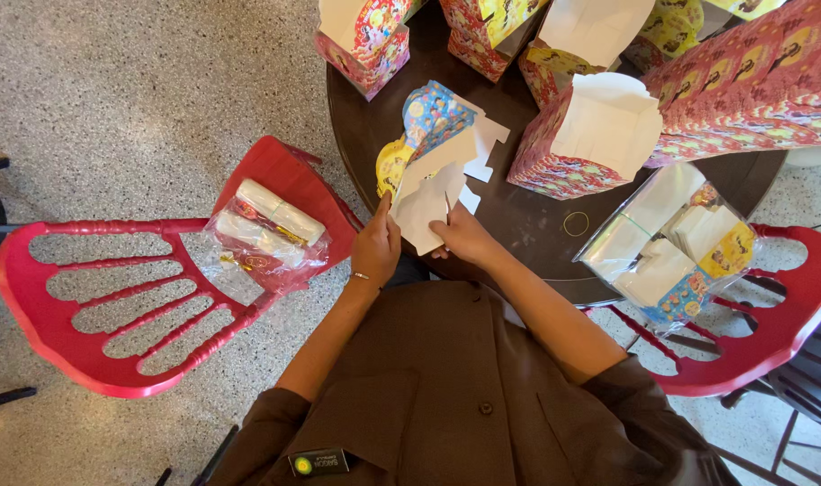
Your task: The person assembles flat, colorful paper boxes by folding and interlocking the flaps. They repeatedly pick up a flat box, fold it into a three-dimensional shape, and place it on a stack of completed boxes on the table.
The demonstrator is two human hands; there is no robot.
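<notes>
while both hands fold card, boxes crowd.

I see a dark round table in the upper middle of the frame. On it stand assembled colourful paper boxes along the top edge, a flat stack of printed box blanks at the upper right, a yellow rubber band, and a clear bag of flat blanks overhanging the right rim.
</notes>
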